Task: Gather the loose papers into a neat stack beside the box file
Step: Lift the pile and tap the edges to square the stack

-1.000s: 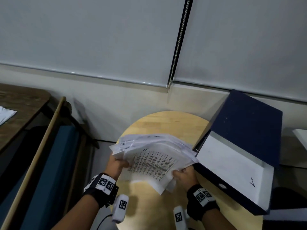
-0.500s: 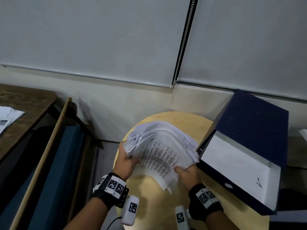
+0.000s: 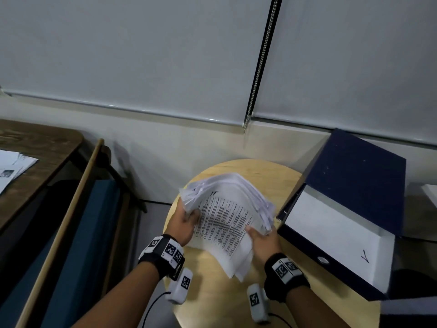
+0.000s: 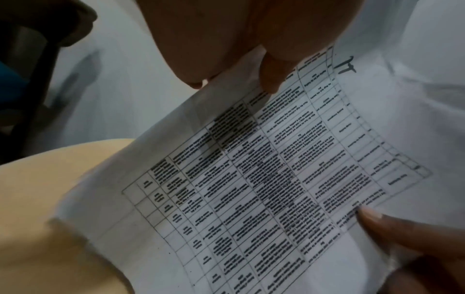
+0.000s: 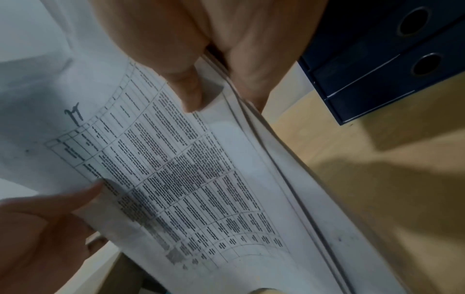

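Note:
A bundle of white papers (image 3: 227, 216) with a printed table on top is held above the round wooden table (image 3: 236, 301), tilted and bowed, its edges uneven. My left hand (image 3: 184, 223) grips its left edge, thumb on the top sheet. My right hand (image 3: 262, 237) grips the right edge, thumb on top and fingers beneath. The left wrist view shows the top sheet (image 4: 264, 179) close up, and the right wrist view shows the papers (image 5: 188, 169) and their layered edges. The dark blue box file (image 3: 354, 192) lies to the right with a white label face; it appears again as the box file (image 5: 392, 59).
A dark wooden desk (image 3: 35, 162) with more papers (image 3: 11, 169) stands at far left. A chair with a wooden rail (image 3: 71, 221) and blue seat lies between it and the table. Window blinds and a wall ledge fill the back.
The bundle has turned from lying fairly flat to a steeper tilt, rotated clockwise, with both hands still holding its edges. The left hand has risen along the left edge.

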A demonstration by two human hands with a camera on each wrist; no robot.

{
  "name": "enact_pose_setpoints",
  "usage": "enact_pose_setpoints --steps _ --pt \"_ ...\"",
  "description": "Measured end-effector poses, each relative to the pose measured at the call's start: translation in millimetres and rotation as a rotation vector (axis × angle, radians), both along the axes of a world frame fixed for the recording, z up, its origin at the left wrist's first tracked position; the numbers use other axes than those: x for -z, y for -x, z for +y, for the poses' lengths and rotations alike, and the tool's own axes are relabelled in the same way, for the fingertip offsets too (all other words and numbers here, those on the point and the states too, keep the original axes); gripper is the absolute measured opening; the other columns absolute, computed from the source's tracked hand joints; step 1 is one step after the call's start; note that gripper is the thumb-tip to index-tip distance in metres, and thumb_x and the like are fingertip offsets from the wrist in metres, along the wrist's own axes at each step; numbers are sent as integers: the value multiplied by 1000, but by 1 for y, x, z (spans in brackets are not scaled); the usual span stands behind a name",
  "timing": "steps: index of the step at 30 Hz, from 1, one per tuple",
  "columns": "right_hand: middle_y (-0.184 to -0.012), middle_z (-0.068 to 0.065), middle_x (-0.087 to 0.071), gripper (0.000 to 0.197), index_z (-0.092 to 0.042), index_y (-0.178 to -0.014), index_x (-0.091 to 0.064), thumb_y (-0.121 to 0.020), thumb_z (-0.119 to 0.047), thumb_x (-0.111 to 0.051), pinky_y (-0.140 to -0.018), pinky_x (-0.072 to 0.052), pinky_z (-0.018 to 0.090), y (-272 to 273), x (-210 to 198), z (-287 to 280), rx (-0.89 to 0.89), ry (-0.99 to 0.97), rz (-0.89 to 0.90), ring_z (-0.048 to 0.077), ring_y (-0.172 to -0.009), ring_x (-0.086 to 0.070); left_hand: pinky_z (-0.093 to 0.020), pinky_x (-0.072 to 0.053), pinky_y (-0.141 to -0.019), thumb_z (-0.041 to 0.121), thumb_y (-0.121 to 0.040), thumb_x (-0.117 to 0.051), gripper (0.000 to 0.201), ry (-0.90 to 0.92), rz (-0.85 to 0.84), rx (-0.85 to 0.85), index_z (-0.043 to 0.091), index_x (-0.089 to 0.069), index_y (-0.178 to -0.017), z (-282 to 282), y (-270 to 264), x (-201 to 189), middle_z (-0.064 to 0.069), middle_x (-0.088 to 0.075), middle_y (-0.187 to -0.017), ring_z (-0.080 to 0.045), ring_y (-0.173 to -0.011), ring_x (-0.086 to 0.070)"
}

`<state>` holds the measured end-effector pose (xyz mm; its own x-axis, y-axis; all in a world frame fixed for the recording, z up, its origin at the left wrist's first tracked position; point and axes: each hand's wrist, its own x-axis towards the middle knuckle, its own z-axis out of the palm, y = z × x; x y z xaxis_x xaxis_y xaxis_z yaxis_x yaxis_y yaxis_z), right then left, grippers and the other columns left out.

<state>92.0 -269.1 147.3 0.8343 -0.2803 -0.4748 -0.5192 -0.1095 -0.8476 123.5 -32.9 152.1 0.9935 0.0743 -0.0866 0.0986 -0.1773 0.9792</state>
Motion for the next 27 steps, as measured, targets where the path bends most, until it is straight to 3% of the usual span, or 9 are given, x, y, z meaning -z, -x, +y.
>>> enact_pose_setpoints --steps 4,6,9,15,18,21,23,25,27 --pt "-123 0 -67 77 -18 -135 -52 -70 -50 -76 -106 -46 41 -10 -6 -5 21 19 -58 21 -112 -64 -16 -45 -83 3 -91 -58 46 70 -39 -36 20 -37 -128 -8 2 -10 19 -57 -109 17 -93 -58" --pt "-114 1 -67 52 -18 -131 -49 -85 -28 -72 -102 -46 34 -9 -11 -7 -29 55 -57 21 -103 -64 -3 -44 -78 -6 -88 -59 54 72 -49 4 14 -33 -131 -9 5 -9 20 -53 -113 23 -94 -55" --pt "-112 5 -67 45 -14 -129 -48 -88 1 -61 -99 -50 38 -8 -13 -10 -32 117 -144 23 -105 -65 -9 -45 -81 0 -81 -67 60 65 -41 19 12 -35 -129 -3 2 -3 19 -54 -114 20 -97 -56" --pt "-127 6 -63 43 -12 -136 -44 -96 -20 -56 -107 -46 47 -13 -7 -1 -54 147 -72 27 -118 -60 -5 -41 -86 -8 -88 -57 54 7 -50 3 5 -36 -136 -3 -12 -3 18 -56 -115 22 -98 -54" --pt "-133 11 -60 43 -12 -136 -42 -98 -31 -50 -108 -43 49 -16 -7 3 -19 141 -59 31 -123 -57 -22 -38 -91 -7 -90 -52 51 21 -56 13 18 -33 -130 -13 -9 -9 21 -52 -113 24 -95 -52" --pt "-138 8 -56 53 -19 -145 -33 -97 -29 -52 -108 -43 50 -12 -7 3 -8 118 -125 28 -125 -55 -34 -44 -96 5 -86 -58 51 93 -53 -13 31 -32 -122 -14 1 -7 14 -55 -118 5 -108 -56" --pt "-139 4 -55 63 -26 -143 -27 -90 -27 -60 -107 -44 50 -4 -5 1 -31 116 -151 26 -124 -56 -37 -46 -98 1 -79 -64 63 139 -48 -17 31 -32 -124 -7 7 -4 8 -55 -121 -6 -112 -57" --pt "-130 -1 -59 59 -34 -130 -29 -86 -15 -63 -104 -47 50 3 -1 -2 -61 123 -155 23 -118 -59 -37 -45 -99 -11 -71 -64 73 169 -22 -48 22 -32 -127 1 9 1 8 -55 -119 0 -107 -56" --pt "-121 -5 -62 57 -36 -125 -31 -87 -7 -61 -101 -49 50 5 1 -2 -75 124 -143 22 -113 -62 -36 -45 -98 -5 -66 -63 73 179 -10 -40 31 -39 -124 4 5 4 8 -57 -121 -5 -110 -57"
